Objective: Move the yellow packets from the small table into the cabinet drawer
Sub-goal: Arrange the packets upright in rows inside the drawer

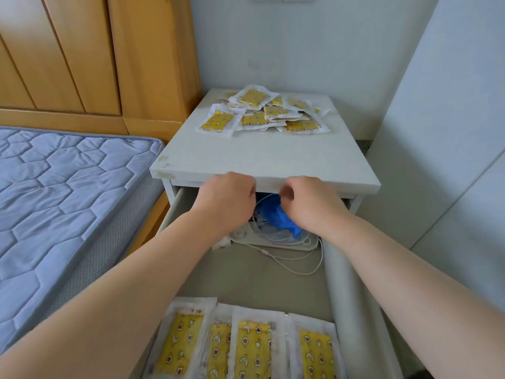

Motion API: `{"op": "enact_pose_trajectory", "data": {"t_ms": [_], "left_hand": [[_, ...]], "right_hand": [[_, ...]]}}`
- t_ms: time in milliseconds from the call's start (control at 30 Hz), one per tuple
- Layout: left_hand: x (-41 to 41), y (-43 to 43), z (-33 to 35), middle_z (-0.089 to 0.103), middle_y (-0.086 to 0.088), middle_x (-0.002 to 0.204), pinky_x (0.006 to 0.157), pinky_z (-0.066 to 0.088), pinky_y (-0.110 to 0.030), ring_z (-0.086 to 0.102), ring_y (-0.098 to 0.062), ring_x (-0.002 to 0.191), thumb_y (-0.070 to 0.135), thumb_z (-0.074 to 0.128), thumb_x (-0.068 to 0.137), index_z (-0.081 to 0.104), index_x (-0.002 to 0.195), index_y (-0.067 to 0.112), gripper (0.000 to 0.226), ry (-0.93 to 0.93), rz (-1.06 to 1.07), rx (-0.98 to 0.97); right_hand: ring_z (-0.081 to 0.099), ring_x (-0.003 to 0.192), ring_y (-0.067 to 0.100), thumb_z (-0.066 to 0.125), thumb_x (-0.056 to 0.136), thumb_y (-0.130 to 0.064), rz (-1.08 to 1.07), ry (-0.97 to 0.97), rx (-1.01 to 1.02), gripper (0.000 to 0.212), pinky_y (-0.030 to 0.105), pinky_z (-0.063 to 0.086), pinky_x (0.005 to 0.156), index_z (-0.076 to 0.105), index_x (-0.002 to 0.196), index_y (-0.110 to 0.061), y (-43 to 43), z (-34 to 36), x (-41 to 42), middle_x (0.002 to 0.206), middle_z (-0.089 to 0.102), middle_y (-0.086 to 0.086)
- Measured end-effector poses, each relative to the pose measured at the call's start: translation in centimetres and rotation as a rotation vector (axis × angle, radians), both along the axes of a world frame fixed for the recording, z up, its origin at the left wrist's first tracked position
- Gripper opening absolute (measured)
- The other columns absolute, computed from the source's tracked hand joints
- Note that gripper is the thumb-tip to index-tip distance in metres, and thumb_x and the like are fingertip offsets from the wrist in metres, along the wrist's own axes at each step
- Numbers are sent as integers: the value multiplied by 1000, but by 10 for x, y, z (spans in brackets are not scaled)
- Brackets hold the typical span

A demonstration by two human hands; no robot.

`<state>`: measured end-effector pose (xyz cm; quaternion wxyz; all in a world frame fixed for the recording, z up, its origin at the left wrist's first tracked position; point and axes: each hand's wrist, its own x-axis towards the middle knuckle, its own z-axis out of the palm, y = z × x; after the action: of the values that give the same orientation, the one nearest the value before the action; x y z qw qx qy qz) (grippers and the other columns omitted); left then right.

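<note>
Four yellow star-printed packets in clear wrap (246, 348) lie at the near end of the open white cabinet drawer (352, 296). Further in, the left hand (225, 199) and right hand (308, 202) curl at the back, over a crumpled blue bag (278, 217); whether either grip holds anything, I cannot tell. Beyond the drawer, a loose pile of yellow packets (262, 113) sits on the small white bench (259, 157).

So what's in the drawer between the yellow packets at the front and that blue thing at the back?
Head view: bare drawer floor with white cables trailing across, between the front packets and the blue thing.
</note>
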<state>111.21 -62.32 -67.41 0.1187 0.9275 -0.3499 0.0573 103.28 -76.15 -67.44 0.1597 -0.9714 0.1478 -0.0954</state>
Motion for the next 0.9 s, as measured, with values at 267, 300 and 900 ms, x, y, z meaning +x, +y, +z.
{"op": "enact_pose_trajectory", "data": {"t_ms": [267,300,900], "left_hand": [[53,-33,12,41,-2,141,98,36,-33,32,-21,132,27,43,99,52,130,18,34,-2,89,-260],[63,-37,8,31,-4,149,106,31,-37,23,-23,138,31,41,99,46,137,19,40,40,141,-204],[134,-55,4,29,6,153,112,20,-45,20,-22,141,47,36,94,20,149,34,59,-10,166,-2]], "right_hand": [[57,108,21,49,89,-12,-132,-206,189,29,29,44,91,64,115,-12,-53,21,40,117,63,4],[54,114,21,50,90,-11,-172,-205,267,33,29,42,94,61,120,-11,-64,19,47,124,60,5],[1,147,23,43,91,-35,-82,-20,-41,67,47,10,117,12,151,-34,-121,4,132,160,-1,1]]}}
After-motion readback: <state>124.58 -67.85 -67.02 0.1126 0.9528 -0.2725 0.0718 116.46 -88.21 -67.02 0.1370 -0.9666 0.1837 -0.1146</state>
